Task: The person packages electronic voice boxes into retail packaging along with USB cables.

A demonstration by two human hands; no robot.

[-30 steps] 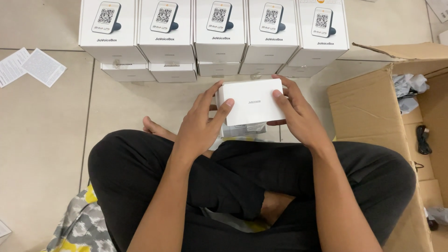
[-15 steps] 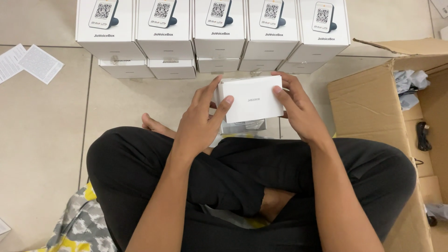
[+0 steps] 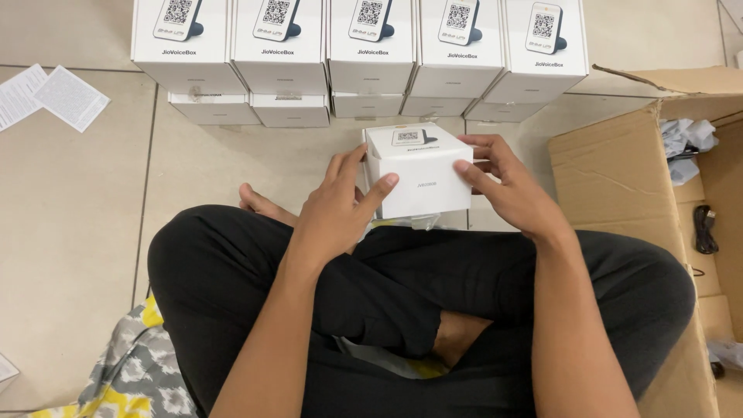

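Both hands clasp a small white box [image 3: 419,172] held just above the person's crossed legs [image 3: 418,294], and every other place here is told from that box. The left hand [image 3: 334,207] lies against the box's left side, fingers only partly curled, the thumb pressed on its front face and the other fingers reaching up along the left edge. The right hand [image 3: 507,190] takes the right side, the thumb laid over the upper right corner of the front face while the fingers wrap behind the far edge; neither hand is fully closed, since the box fills the span between them. The box is tilted so that its top face and its plain front face both show. Just beyond it stands a row of five like white boxes [image 3: 364,46], set on a lower row [image 3: 290,110] of the same kind. Directly under the box a bit of clear plastic wrap [image 3: 410,223] shows. To the right of it lies an open cardboard carton [image 3: 619,170] with a black cable [image 3: 706,228] inside. Far to the left, on the tiled floor [image 3: 77,232], rest folded paper leaflets [image 3: 50,97]; below and to the left lies a grey and yellow patterned cloth [image 3: 131,379].
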